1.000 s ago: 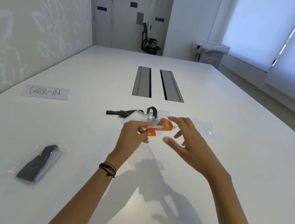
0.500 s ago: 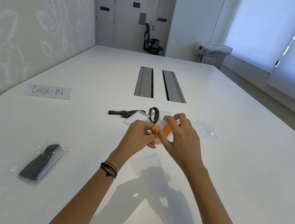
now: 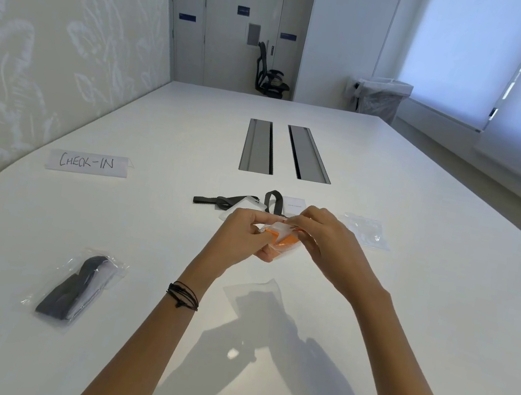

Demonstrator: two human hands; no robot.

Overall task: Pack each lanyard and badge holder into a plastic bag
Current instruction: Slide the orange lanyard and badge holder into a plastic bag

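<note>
The orange lanyard (image 3: 282, 241) is up above the worktop (image 3: 420, 330), pinched between the curled fingers of the left hand (image 3: 242, 234) and the right hand (image 3: 328, 240). I think it is best to fold it small and tight, then slide it into the empty plastic bag (image 3: 254, 295) lying just below. The worktop edges are well apart from the hands, so there is room on each side.

Cool bluish daylight pours through the lowered blinds (image 3: 469, 53) on my right, leaving the room bright and even. My left hand (image 3: 238, 233) and right hand (image 3: 331, 241) throw soft grey shadows toward me on the glossy white surface (image 3: 423, 313). The wide lens tilts the patterned wall (image 3: 53, 39) outward at the edge; focus is sharp throughout.
</note>
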